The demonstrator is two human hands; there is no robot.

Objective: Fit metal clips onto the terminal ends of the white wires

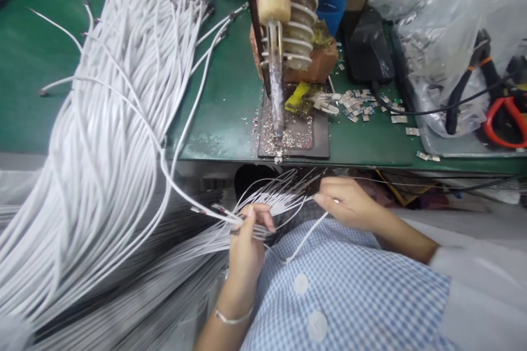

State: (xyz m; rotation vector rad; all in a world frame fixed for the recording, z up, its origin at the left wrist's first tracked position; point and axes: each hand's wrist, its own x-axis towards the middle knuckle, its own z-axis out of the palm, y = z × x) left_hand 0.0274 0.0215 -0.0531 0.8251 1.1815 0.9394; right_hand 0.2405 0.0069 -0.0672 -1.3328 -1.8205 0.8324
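White cables point(193, 204) run from the big bundle into my left hand point(249, 236), whose thumb and fingers close round them. Some dark and pale ends stick out to the left of that hand. To the right, just under the table edge, my right hand point(343, 203) pinches a thin white cable, and a loose length of cable point(307, 238) loops down below it. More thin white wires point(280, 197) fan out between and behind the hands. A small shiny spot shows at the right fingers, too small to name.
A large bundle of white cables point(119, 66) lies on the green table point(218, 93). Beyond my hands a soldering iron point(276, 77) hangs tip down over a solder-spattered plate point(321, 142). Small metal connectors point(358, 104), pliers point(469, 77) and a tray point(453, 145) are on the right.
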